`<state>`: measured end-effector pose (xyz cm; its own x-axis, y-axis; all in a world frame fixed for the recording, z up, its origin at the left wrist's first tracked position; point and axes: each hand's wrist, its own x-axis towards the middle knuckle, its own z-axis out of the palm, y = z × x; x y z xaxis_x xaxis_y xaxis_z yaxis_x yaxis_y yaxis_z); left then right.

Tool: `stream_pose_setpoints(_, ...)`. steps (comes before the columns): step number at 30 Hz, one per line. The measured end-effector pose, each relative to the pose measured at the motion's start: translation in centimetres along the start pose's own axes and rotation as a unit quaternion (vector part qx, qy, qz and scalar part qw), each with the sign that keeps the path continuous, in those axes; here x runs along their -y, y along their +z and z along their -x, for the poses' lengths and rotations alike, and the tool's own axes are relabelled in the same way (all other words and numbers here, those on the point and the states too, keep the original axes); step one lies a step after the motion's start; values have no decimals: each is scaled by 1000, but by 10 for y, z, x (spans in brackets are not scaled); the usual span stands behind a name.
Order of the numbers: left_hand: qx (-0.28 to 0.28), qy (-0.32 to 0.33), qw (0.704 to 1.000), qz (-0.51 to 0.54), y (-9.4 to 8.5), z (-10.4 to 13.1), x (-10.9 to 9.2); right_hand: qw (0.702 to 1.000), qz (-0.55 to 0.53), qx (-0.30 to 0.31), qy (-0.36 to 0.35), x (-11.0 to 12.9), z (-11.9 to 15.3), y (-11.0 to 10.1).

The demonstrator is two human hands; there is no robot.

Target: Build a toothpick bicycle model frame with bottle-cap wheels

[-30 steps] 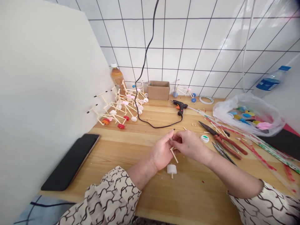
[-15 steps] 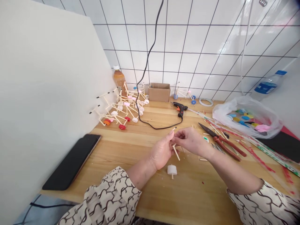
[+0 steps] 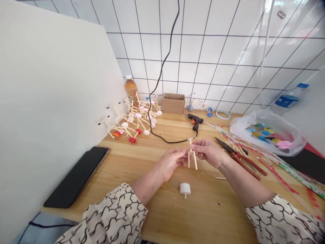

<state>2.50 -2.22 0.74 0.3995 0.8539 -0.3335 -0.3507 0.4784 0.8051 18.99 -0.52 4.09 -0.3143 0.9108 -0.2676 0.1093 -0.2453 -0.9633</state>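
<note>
A small frame of pale wooden sticks is held upright over the table between my hands, a fork of two legs pointing down and a short crosspiece at its top. My right hand pinches its upper part between thumb and fingers. From the other side, my left hand closes thumb and fingertips at the fork; part of this grip is hidden. On the table below them sits a white bottle-cap wheel with a stick through it.
Several stick models with cap wheels stand at back left, near a phone. A hot glue gun with its black cord lies behind my hands. Pliers, loose sticks and a plastic bag of caps are at right. A cardboard box is against the wall.
The stick frame has turned so its fork and crosspiece face me. My hands have moved slightly apart, the right one shifting right. The view has tilted up a little.
</note>
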Motion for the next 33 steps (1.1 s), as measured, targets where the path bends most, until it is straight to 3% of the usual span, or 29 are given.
stream_pose_setpoints(6,4,-1,1000,-4,-5,-1,-5,996,-72,43,24,-9,-7,3)
stream_pose_setpoints(15,-16,-27,999,-42,-14,-6,-8,991,-104,50,62,-19,-15,2)
stream_pose_setpoints(25,-73,-15,982,-174,-13,-8,-5,994,-15,23,105,-25,-18,-5)
stream_pose_setpoints(33,-77,11,940,-332,-13,-6,-4,988,70,6,138,-20,-19,-3)
